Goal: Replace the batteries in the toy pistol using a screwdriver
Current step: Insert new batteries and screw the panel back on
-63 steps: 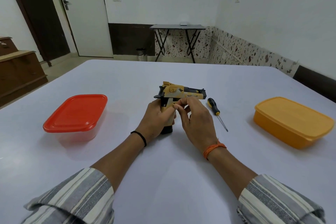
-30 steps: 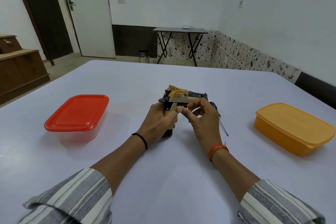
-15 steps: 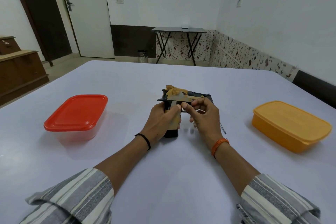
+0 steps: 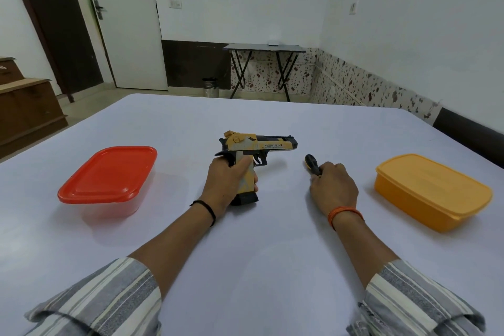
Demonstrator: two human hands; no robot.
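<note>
A: Which step, and where's the toy pistol (image 4: 256,144)?

B: I judge tool pickup. Pistol stands mid-table, grip wrapped by my left hand (image 4: 227,183). Right hand (image 4: 334,189) curls on the screwdriver (image 4: 312,164), right of it.

A: Next? Vs earlier?

B: Find the cover screw w/ the tip. Earlier the right hand pinched at the pistol.

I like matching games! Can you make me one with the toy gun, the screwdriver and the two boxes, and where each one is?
Things:
1. toy pistol
2. screwdriver
3. red-lidded box
4. yellow box

Places:
A. far right of the table
B. gripped in the left hand
C. far left of the table
D. under the right hand

Pairs: 1-B, 2-D, 3-C, 4-A
</note>
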